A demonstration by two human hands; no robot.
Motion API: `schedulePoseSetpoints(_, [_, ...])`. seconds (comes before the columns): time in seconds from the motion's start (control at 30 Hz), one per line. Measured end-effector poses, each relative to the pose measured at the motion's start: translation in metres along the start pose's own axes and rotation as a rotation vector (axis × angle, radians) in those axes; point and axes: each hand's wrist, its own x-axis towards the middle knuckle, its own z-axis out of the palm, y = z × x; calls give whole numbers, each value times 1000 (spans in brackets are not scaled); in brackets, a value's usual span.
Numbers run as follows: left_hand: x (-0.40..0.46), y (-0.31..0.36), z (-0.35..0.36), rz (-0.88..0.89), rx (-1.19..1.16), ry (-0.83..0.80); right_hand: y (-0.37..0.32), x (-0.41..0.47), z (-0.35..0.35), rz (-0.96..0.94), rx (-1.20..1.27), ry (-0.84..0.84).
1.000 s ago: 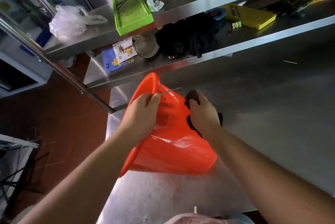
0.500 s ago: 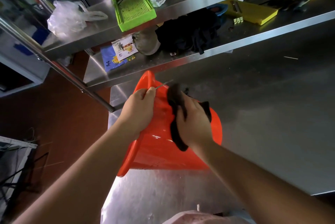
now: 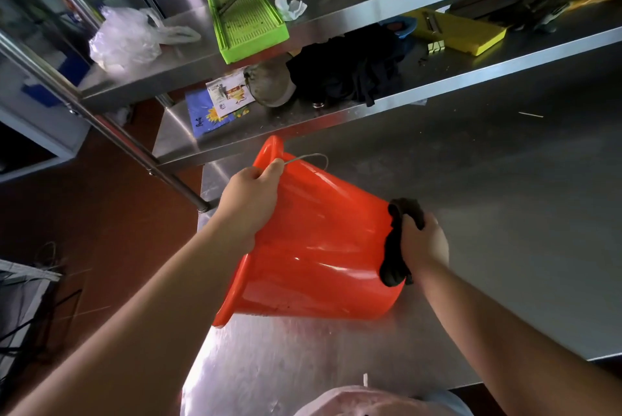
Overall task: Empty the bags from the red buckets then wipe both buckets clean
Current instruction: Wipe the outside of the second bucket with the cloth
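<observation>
A red bucket [image 3: 316, 244] lies tipped on its side on the steel table [image 3: 505, 213], mouth to the left, base to the right. My left hand [image 3: 250, 203] grips the rim together with the wire handle [image 3: 308, 157]. My right hand [image 3: 422, 240] holds a dark cloth [image 3: 395, 257] pressed against the bucket's base. A clear plastic bag [image 3: 124, 37] lies on the upper shelf at the left. Only one red bucket is in view.
Two steel shelves [image 3: 370, 12] overhang the table's far side, carrying a green tray [image 3: 245, 15], a yellow slicer [image 3: 464, 33], dark cloth [image 3: 350, 69] and a blue packet [image 3: 212, 113]. A shelf post [image 3: 134, 150] slants down left. The red floor [image 3: 84, 230] lies left of the table's edge.
My right hand slid the cloth from the bucket's side wall near the rim down to its base. The bucket has rotated, base swinging right. My left hand kept its grip on the rim.
</observation>
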Motion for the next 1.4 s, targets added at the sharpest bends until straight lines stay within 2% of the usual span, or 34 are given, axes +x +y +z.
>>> schedulePoseSetpoints(0.07, [4,0,-6,-9,-63,-68,-10,6,-6,-7,7,22])
schedulePoseSetpoints(0.2, [-3,-9,-4,12,10,-207,-26,16,-17,-45,-44,-7])
schedulePoseSetpoints(0.3, [-6,-9,5,8,4,-188,-35,14,-15,-113,-132,-39])
schedulePoseSetpoints(0.43, [-3,3,10,-35,31,-191,-57,-10,7,-175,-188,6])
schedulePoseSetpoints(0.57, [2,8,19,-8,44,-156,-101,-53,33,-399,-140,-7])
schedulePoseSetpoints(0.67, [5,13,23,-16,-90,-210,-134,-89,58,-621,-7,-97])
schedulePoseSetpoints(0.73, [8,13,22,-33,-184,-251,-142,-103,67,-676,86,-132])
schedulePoseSetpoints(0.9, [22,0,14,-52,-102,-214,-115,-91,60,-854,-88,-28])
schedulePoseSetpoints(1.0, [27,-7,2,-142,-128,-187,-82,-63,46,-750,-176,46])
schedulePoseSetpoints(1.1, [31,-14,-10,-198,-199,-158,-42,-27,23,-550,-263,76])
schedulePoseSetpoints(1.2, [30,-17,-12,-200,-225,-161,-17,-1,8,-302,-219,74])
schedulePoseSetpoints(1.27, [25,-15,-10,-206,-160,-140,-9,6,6,-190,-140,62])
schedulePoseSetpoints(1.4, [22,-8,-10,-214,48,12,-13,11,8,-115,-25,27])
